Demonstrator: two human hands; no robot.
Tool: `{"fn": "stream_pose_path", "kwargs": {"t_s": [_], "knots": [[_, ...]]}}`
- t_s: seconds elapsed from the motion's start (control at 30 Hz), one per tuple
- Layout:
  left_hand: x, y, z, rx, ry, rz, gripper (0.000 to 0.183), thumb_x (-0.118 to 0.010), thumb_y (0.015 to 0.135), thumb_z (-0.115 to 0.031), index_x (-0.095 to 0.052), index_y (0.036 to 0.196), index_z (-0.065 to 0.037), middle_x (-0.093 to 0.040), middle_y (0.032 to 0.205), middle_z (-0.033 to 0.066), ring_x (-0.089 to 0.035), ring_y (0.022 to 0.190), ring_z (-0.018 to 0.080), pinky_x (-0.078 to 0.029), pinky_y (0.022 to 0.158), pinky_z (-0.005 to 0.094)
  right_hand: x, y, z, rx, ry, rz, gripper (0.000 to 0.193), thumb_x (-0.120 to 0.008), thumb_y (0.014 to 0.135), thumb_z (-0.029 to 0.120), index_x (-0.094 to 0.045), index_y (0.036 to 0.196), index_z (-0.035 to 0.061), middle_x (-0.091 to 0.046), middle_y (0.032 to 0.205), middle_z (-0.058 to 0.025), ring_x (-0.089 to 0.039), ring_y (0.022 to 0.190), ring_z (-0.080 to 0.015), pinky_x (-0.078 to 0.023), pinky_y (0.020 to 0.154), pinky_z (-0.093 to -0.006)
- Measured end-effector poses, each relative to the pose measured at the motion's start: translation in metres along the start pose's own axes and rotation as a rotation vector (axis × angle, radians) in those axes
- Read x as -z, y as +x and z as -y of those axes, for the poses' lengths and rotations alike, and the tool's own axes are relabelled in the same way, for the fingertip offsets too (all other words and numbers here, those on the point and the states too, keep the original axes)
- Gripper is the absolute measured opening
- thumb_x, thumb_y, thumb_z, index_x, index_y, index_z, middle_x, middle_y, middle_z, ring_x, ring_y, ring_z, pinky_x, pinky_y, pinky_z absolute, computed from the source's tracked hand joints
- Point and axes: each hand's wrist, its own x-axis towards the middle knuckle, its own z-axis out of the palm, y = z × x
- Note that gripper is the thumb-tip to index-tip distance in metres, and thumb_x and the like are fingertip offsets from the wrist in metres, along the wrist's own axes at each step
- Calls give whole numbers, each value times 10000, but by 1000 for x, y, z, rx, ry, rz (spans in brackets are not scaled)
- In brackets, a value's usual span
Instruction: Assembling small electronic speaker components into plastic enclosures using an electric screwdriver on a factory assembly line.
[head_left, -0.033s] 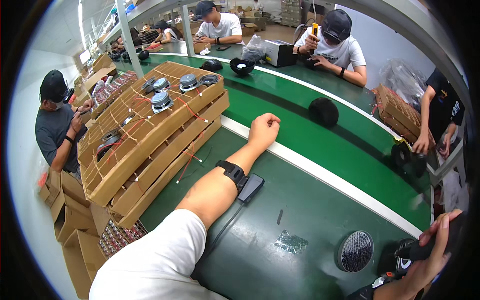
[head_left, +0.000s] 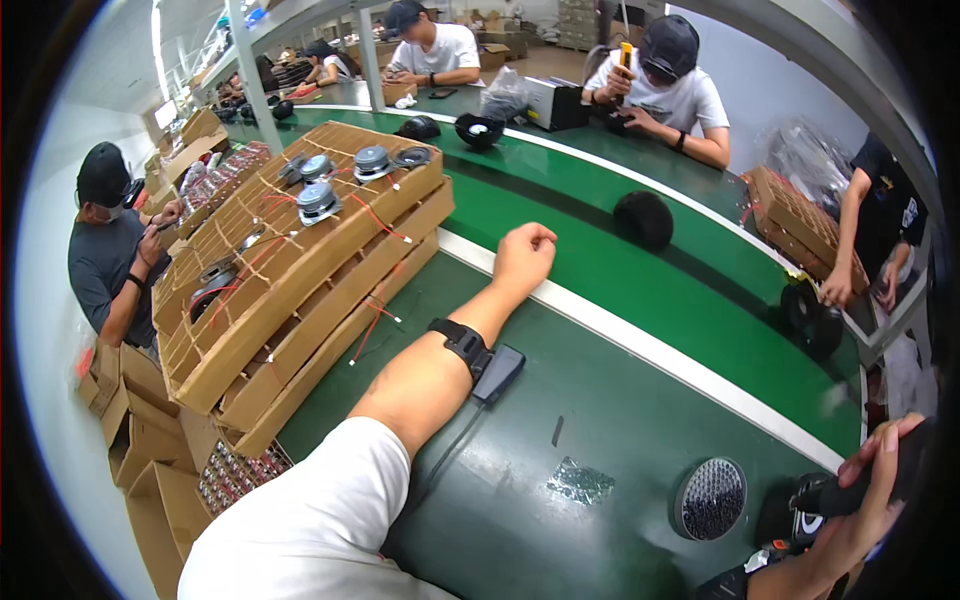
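My left hand [head_left: 524, 262] rests over the white rail [head_left: 590, 313] at the edge of the green belt. Its fingers are curled in, and nothing shows in them. On that wrist a black strap holds a small black box [head_left: 498, 375] with a cable. At the far lower right, my right hand [head_left: 868, 505] wraps its fingers round a dark rounded piece [head_left: 905, 465], partly lost in the dark rim. Beside it lies a black object with a pale ring mark [head_left: 800, 522], partly hidden. A round cup of small dark pieces [head_left: 710, 499] stands left of it.
Stacked cardboard trays [head_left: 310, 290] with loudspeakers [head_left: 318, 200] and red wires stand at the left. Black housings [head_left: 643, 220] sit on the green belt [head_left: 590, 250]. Clear tape [head_left: 580, 482] sticks to the bench. Co-workers sit across and at the left; another's hand [head_left: 836, 286] touches black parts [head_left: 812, 315].
The whole view has shifted very slightly. My hands keep their places and grip. The co-worker's hand at the right has moved a little.
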Motion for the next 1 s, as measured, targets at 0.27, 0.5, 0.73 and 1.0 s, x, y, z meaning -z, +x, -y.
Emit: {"fn": "stream_pose_path", "kwargs": {"t_s": [0.27, 0.5, 0.73, 1.0], "knots": [[13, 12, 19, -107, -37, 2, 139, -595, 857, -56, -708, 919, -6, -701, 810, 67, -643, 746, 123, -517, 704, 274, -10, 16, -3, -97, -49, -90, 197, -649, 908, 114, -548, 1059, 39, -560, 796, -47, -514, 628, -87, -418, 560, -206], [8, 17, 25, -21, -77, 58, 145, -568, 893, -30, -671, 969, 37, -700, 912, 76, -656, 819, 133, -523, 772, 256, 1, 35, -29, -126, -104, -224, 267, -699, 882, 136, -574, 1086, 19, -657, 846, -82, -608, 711, -122, -481, 665, -231], [10, 14, 23, -37, -79, 17, 156, -581, 861, -58, -700, 939, 5, -715, 851, 77, -664, 782, 139, -523, 752, 279, -10, 35, -33, 478, -896, -775, 695, -758, 845, 182, -334, 1359, -14, -490, 1300, -156, -521, 1128, -193, -370, 1004, -338], [15, 12, 19, 8, -59, 14, 158, -595, 853, -84, -701, 932, 2, -712, 837, 78, -663, 760, 139, -516, 729, 280, -103, 50, -88, 134, -308, 33, 157, -607, 873, 93, -630, 1009, 19, -666, 898, -64, -655, 818, -156, -503, 697, -292]]}}
